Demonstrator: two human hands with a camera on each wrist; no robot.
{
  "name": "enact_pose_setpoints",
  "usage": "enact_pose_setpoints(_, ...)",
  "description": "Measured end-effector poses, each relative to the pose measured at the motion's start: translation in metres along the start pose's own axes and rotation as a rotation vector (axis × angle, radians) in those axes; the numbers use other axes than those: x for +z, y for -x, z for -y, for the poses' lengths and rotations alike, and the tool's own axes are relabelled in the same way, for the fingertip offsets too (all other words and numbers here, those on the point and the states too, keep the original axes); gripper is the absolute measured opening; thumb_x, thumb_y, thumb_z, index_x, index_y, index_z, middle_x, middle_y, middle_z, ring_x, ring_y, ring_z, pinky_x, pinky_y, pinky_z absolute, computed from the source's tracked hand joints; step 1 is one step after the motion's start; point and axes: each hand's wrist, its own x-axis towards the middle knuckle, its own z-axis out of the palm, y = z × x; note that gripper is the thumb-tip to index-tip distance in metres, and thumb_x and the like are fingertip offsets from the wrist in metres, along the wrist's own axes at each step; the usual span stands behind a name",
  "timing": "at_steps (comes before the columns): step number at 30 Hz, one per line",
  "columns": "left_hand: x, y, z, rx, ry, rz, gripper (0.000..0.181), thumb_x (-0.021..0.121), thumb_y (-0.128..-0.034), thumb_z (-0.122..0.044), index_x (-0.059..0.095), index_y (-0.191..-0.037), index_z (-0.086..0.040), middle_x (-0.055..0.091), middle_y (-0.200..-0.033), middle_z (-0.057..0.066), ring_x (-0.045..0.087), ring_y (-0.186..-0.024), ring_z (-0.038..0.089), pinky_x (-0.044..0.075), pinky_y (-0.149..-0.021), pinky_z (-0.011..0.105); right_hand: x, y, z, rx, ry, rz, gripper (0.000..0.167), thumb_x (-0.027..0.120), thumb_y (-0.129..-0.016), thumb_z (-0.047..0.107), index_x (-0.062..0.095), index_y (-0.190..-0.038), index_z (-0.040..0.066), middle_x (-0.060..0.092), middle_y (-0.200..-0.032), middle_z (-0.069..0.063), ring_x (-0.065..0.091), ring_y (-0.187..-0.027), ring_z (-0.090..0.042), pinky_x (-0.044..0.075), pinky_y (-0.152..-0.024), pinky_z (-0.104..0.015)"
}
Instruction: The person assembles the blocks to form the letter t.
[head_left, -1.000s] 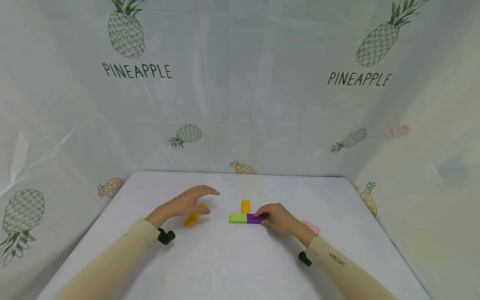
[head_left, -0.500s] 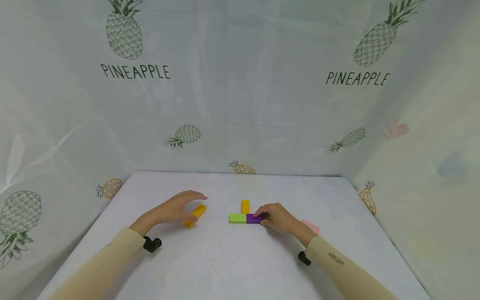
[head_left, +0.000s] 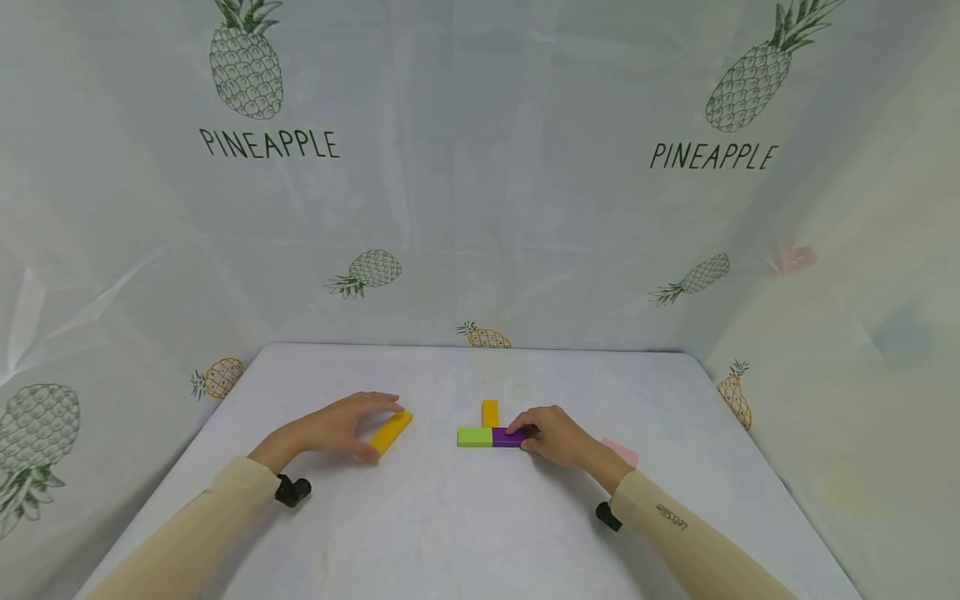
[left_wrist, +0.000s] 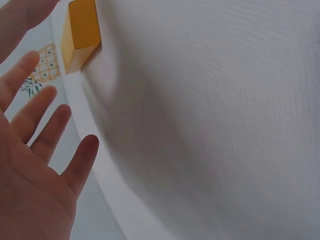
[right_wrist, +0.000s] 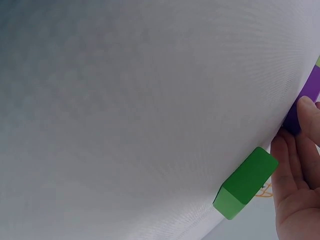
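In the head view my left hand is spread round a slanted yellow block, with the thumb near its front end and a finger by its back end. The left wrist view shows the fingers spread and that block at the top; contact is unclear. My right hand holds the right end of a purple block, whose left end meets a lime green block. Another yellow block stands out behind them. The right wrist view shows thumb and fingers on the purple block.
A pink block lies beside my right wrist, partly covered. In the right wrist view a dark green block is close to my right hand. The white table meets a pineapple-print curtain at the back.
My left hand has drawn back to the left and its fingers have come round the slanted yellow block, which looks unmoved. My right hand has stayed on the purple block.
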Motion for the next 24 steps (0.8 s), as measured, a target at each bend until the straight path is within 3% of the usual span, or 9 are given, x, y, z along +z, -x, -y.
enact_pose_setpoints(6, 0.0013, 0.0001, -0.0006, 0.001, 0.026, 0.051, 0.072, 0.089, -0.0851, -0.028, 0.059, -0.151, -0.025, 0.042, -0.167, 0.004, 0.035, -0.154, 0.039, 0.030, -0.122, 0.068, 0.0002, -0.0006, -0.0011, -0.014, 0.004, -0.002, 0.026, 0.077, -0.096, 0.002, 0.079, -0.119, 0.014, 0.076, -0.121, -0.003, 0.069, -0.110, -0.020, 0.057, -0.104, -0.046)
enact_pose_setpoints(14, 0.0021, -0.0038, 0.0023, 0.021, -0.021, 0.067, 0.067, 0.088, -0.0856, -0.024, 0.061, -0.147, -0.025, 0.044, -0.167, 0.001, 0.039, -0.153, 0.036, 0.032, -0.122, 0.064, 0.0004, -0.0005, -0.0011, -0.020, 0.017, -0.003, 0.026, 0.077, -0.096, 0.001, 0.079, -0.118, 0.014, 0.076, -0.121, -0.004, 0.069, -0.109, -0.020, 0.057, -0.103, -0.047)
enact_pose_setpoints(19, 0.0024, -0.0053, 0.0025, 0.050, -0.056, 0.052, 0.061, 0.087, -0.0850, -0.022, 0.065, -0.141, -0.023, 0.049, -0.163, 0.003, 0.043, -0.151, 0.035, 0.034, -0.122, 0.061, 0.0008, -0.0015, -0.0008, -0.018, 0.016, -0.002, 0.026, 0.077, -0.096, 0.001, 0.079, -0.118, 0.014, 0.076, -0.121, -0.004, 0.069, -0.109, -0.020, 0.057, -0.103, -0.047)
enact_pose_setpoints(24, 0.0036, -0.0069, 0.0013, 0.090, -0.134, 0.026, 0.059, 0.088, -0.0860, -0.029, 0.067, -0.140, -0.022, 0.054, -0.158, 0.005, 0.048, -0.147, 0.034, 0.038, -0.120, 0.061, 0.0006, -0.0013, -0.0016, -0.027, 0.024, -0.007, 0.026, 0.077, -0.095, 0.000, 0.079, -0.118, 0.013, 0.077, -0.120, -0.003, 0.070, -0.108, -0.020, 0.058, -0.102, -0.046)
